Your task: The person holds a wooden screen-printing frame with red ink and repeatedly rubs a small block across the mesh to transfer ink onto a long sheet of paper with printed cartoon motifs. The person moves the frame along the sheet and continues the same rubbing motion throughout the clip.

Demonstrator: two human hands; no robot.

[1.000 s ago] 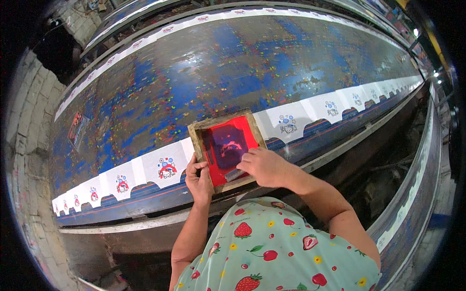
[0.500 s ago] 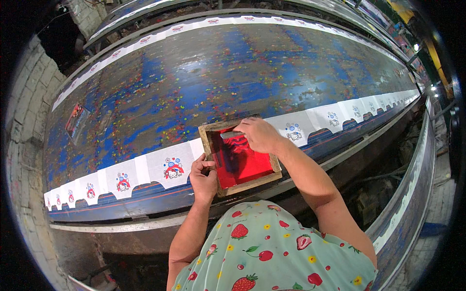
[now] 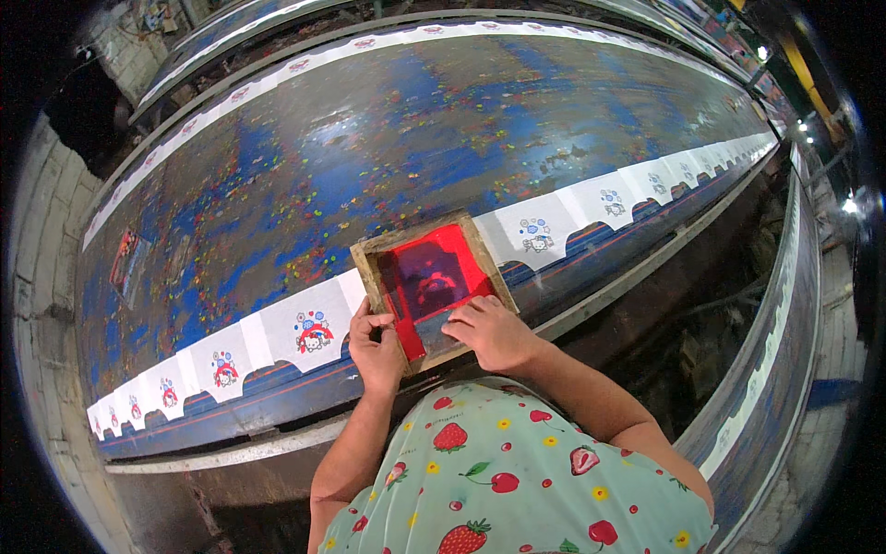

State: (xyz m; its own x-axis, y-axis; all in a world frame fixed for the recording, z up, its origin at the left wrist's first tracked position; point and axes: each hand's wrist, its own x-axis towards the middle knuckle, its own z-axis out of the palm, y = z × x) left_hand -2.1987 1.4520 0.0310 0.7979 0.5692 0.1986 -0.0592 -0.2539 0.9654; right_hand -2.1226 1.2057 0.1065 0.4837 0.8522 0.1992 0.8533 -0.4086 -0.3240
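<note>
A wooden screen-printing frame (image 3: 372,277) lies over the strip of white cloth pieces at the table's near edge. Its mesh is red, with a dark, purplish printing area (image 3: 429,277) in the middle. My left hand (image 3: 374,346) is closed on the frame's left side, near its lower corner. Inside the frame, at its near end, my right hand (image 3: 494,334) presses a greyish squeegee (image 3: 436,334) against the mesh; the fingers partly hide it. Left of the frame, a white cloth piece (image 3: 288,319) bears a cartoon cat with a red arc and blue flowers.
The long table (image 3: 305,198) is stained blue, grey and speckled. To the right, cloth pieces (image 3: 558,217) carry prints without the red arc. More printed cloth (image 3: 365,46) lines the far edge. A small rectangular item (image 3: 129,263) lies at left, near a brick wall (image 3: 55,212).
My right hand has drawn the squeegee from the frame's far end to its near end. My left hand keeps its hold on the frame's side. The whole view has shifted slightly.
</note>
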